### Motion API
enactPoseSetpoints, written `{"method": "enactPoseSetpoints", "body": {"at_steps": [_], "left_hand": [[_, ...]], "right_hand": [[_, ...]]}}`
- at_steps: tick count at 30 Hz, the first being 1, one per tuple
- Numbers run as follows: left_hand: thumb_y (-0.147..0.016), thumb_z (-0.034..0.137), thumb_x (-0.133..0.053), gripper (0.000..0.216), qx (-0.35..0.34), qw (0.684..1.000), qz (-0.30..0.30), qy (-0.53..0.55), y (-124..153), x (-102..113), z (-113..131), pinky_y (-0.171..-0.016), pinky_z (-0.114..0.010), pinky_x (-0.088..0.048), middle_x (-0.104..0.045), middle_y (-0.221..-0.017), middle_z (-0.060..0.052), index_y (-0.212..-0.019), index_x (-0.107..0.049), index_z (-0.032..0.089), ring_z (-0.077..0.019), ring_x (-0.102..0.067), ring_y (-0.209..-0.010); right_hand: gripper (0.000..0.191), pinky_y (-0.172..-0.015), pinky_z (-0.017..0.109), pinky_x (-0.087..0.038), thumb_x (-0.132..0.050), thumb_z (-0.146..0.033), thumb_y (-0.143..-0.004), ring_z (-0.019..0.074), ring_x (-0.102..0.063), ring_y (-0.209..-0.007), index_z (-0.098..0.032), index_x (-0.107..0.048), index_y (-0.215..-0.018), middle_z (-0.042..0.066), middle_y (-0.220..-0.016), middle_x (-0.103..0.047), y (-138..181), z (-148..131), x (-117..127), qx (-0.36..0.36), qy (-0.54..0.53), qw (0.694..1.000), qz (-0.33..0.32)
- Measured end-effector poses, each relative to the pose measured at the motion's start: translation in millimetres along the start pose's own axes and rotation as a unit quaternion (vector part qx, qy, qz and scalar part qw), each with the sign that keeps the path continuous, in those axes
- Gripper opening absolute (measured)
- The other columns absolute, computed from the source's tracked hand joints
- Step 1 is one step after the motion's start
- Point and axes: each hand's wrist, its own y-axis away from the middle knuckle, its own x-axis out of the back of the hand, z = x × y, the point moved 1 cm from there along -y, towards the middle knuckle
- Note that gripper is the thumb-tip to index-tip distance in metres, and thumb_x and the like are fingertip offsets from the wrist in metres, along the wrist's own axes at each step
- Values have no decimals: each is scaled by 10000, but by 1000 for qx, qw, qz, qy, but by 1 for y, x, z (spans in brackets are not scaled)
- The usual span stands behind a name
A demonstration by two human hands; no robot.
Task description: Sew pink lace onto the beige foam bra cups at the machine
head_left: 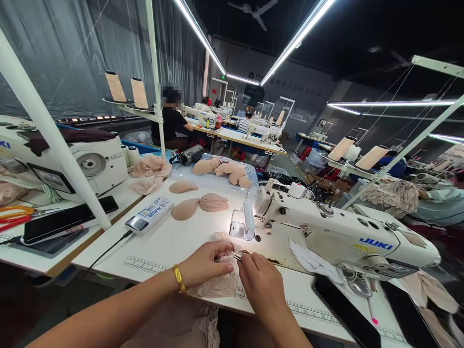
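My left hand (pixel 205 263) pinches a piece of beige lace fabric (pixel 217 285) that lies on the white sewing table (pixel 170 241) and hangs over its near edge. A gold bracelet (pixel 179 278) sits on that wrist. My right hand (pixel 261 280) is closed on a small metal tool (pixel 237 256), its tip at the lace just in front of the needle area (pixel 241 227). Both hands almost touch. The white JUKI sewing machine (pixel 344 232) stands to the right of them.
Beige bra cups (pixel 199 204) lie in stacks behind my hands, more (pixel 224 169) on a clear box. A control box (pixel 149 215), a phone (pixel 68 218), scissors (pixel 16 215) and another machine (pixel 94 164) are left. A black phone (pixel 342 309) lies right. Other workers (pixel 172 121) sit beyond.
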Motion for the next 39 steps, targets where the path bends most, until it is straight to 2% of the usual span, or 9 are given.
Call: {"method": "enactPoseSetpoints", "body": {"at_steps": [5,7,11,18,21,25,30,34,39], "left_hand": [[-736,272,-734,358,18,998,1,-67,12,47,14,-732,-279,-476,-719,-925,-29,-1086,-761,201,-239,-640,-848],[-746,304,-772,358,1,987,129,-93,21,86,26,-663,-292,-466,-703,-828,-34,-1094,-759,226,-245,-619,-764],[-857,427,-721,397,-127,934,288,-171,34,128,36,-946,-391,-480,-708,-1129,-59,-1235,-690,310,-353,-552,-1197],[-832,275,-749,451,-207,903,43,-373,-2,30,-25,-1072,-492,-366,-602,-1366,-116,-1270,-650,240,-350,-508,-1252],[-890,144,-632,115,-210,871,-5,-443,-19,0,-39,-1010,-499,-371,-674,-1168,-138,-970,-703,187,-333,-561,-1126],[-958,187,-512,214,-208,912,-11,-354,-20,1,-17,-906,-422,-401,-668,-945,-106,-785,-636,170,-261,-569,-932],[-850,631,-668,478,21,997,-24,70,-3,18,6,-612,-259,-337,-498,-698,14,-760,-559,174,-142,-430,-648],[-675,698,-802,604,111,972,-8,209,1,14,-7,-600,-234,-300,-518,-719,24,-824,-569,161,-119,-413,-639],[-675,724,-760,607,58,991,41,114,-4,5,-19,-588,-240,-239,-433,-667,40,-724,-544,159,-122,-351,-634]], "right_hand": [[262,-614,291,-341,-378,-261,-1075,175,-576,-645,-224,-558,-888,13,-727,-596,21,21,-2,-50,-26,998,-12],[272,-584,292,-344,-366,-325,-1086,181,-595,-635,-224,-574,-943,15,-742,-618,43,49,-2,-90,0,996,-19],[395,-649,351,-429,-278,-367,-1080,253,-647,-755,-226,-646,-1049,98,-889,-706,83,103,-5,-127,98,986,-54],[358,-993,480,-494,-511,-382,-1040,308,-577,-1191,-252,-551,-1371,127,-1290,-636,70,77,-11,-107,-114,987,-47],[563,-1105,503,-433,-641,-337,-973,308,-502,-1312,-301,-445,-1499,96,-1416,-570,52,46,-19,-99,-232,963,-92],[379,-996,434,-492,-665,-322,-927,270,-598,-1099,-297,-636,-1305,71,-1164,-670,31,28,-27,-220,-427,874,-77],[291,-759,269,-496,-732,-513,-887,165,-576,-802,-240,-647,-941,3,-882,-635,9,24,-25,-380,-695,611,-19],[368,-725,267,-496,-753,-565,-854,155,-569,-769,-219,-667,-943,17,-883,-640,-1,15,-27,-378,-724,576,-35],[466,-780,295,-510,-741,-612,-852,193,-610,-904,-261,-654,-1146,39,-1001,-664,-1,8,-35,-390,-731,559,-18]]}}
